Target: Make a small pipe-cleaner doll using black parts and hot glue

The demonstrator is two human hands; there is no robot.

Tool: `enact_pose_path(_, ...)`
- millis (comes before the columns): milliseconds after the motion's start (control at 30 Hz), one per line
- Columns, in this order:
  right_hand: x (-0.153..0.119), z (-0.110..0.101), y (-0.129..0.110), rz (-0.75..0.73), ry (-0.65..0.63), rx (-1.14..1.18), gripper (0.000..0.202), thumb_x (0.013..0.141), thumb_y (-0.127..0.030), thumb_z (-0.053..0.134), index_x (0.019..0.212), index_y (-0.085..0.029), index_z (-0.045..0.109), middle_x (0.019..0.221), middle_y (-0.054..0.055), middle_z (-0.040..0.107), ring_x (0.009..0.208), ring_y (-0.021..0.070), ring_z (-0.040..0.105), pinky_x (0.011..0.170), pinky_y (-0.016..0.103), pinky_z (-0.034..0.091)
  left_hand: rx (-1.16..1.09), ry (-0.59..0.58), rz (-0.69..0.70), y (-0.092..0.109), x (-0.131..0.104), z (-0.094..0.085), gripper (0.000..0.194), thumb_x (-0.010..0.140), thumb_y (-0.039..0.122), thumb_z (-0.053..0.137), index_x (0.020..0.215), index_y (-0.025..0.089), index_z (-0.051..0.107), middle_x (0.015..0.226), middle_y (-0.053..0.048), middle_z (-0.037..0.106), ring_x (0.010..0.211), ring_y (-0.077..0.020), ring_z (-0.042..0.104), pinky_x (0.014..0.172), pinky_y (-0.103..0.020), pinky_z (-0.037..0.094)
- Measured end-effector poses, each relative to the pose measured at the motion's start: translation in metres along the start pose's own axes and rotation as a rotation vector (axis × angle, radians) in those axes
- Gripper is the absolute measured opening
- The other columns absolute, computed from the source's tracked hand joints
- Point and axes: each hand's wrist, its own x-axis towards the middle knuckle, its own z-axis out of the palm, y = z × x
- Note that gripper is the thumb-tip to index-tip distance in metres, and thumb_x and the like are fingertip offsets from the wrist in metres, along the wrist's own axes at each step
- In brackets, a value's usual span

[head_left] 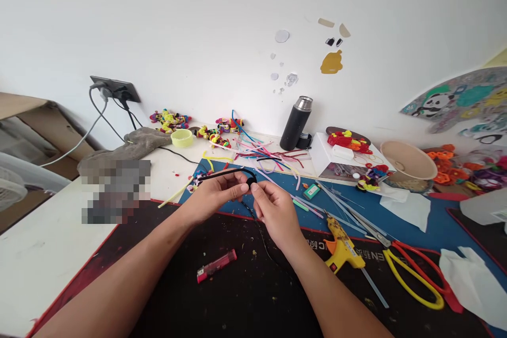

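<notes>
A black pipe cleaner (242, 169) is pinched between my two hands above the dark mat. One end bends into a small tight curl at my fingertips, while the rest arches to the left over my left hand (222, 191). The thumb and fingers of that hand press on the curl from the left. From the right, my right hand (277, 214) grips the same spot, thumb and forefinger together. Below the hands lies a pink lighter (216, 265) on the black mat (245, 306).
A yellow glue gun (343, 245) and red-and-yellow-handled scissors (415, 269) lie right. Behind are loose pipe cleaners (265, 154), a black thermos (295, 124) and a white box (348, 161). Small colourful figures (170, 120) and a yellow-green ring (181, 138) sit left.
</notes>
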Motion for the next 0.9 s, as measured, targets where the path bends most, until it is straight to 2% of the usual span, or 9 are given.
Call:
enact_pose_path(100,0.000,0.000,0.001,-0.011,-0.009,-0.023,0.043,0.097,-0.059,0.061,0.079,-0.021,0.063,0.051,-0.006,0.047,0.047,0.0116,0.040,0.047,0.025,0.033,-0.005,-0.023,0.013,0.002,0.001,0.000,0.044,0.077,0.053,0.085,0.095,0.018,0.066,0.087,0.000,0.062,0.075,-0.0156,0.055,0.072,-0.031,0.047)
enact_pose_path(300,0.000,-0.002,0.003,-0.024,-0.061,0.017,0.044,0.099,-0.062,0.060,0.086,-0.021,0.066,0.055,-0.005,0.050,0.049,0.0116,0.042,0.048,0.024,0.033,0.068,-0.047,0.058,0.006,0.002,-0.006,0.031,0.087,0.048,0.074,0.089,0.019,0.062,0.076,0.002,0.060,0.071,-0.0158,0.056,0.071,-0.030,0.045)
enact_pose_path(433,0.002,-0.004,0.000,-0.022,-0.003,0.035,0.047,0.098,-0.066,0.060,0.085,-0.021,0.063,0.055,-0.005,0.050,0.048,0.0110,0.040,0.046,0.024,0.031,0.123,-0.172,0.004,0.010,0.000,-0.010,0.025,0.088,0.042,0.071,0.090,0.019,0.061,0.079,0.001,0.062,0.072,-0.0166,0.057,0.071,-0.030,0.045)
enact_pose_path(567,0.003,-0.005,-0.001,0.010,-0.027,0.032,0.046,0.093,-0.066,0.066,0.091,-0.020,0.067,0.054,-0.006,0.050,0.047,0.0112,0.038,0.045,0.024,0.029,0.184,-0.245,-0.021,0.007,-0.002,-0.011,0.020,0.090,0.037,0.068,0.091,0.019,0.061,0.080,0.002,0.060,0.073,-0.0156,0.054,0.070,-0.028,0.042)
enact_pose_path(700,0.004,-0.005,0.000,0.020,-0.024,0.039,0.043,0.092,-0.062,0.069,0.089,-0.019,0.068,0.052,-0.007,0.048,0.047,0.0108,0.038,0.045,0.024,0.028,0.229,-0.282,-0.023,0.003,-0.001,-0.011,0.022,0.094,0.040,0.067,0.095,0.019,0.062,0.080,0.003,0.057,0.071,-0.0148,0.049,0.066,-0.027,0.038)
enact_pose_path(900,0.005,-0.004,0.002,0.044,-0.015,0.105,0.041,0.091,-0.060,0.070,0.088,-0.018,0.066,0.051,-0.008,0.048,0.046,0.0096,0.036,0.044,0.023,0.027,0.263,-0.309,0.003,0.002,0.001,-0.010,0.030,0.098,0.047,0.063,0.097,0.018,0.067,0.089,-0.002,0.067,0.081,-0.0187,0.060,0.075,-0.030,0.045)
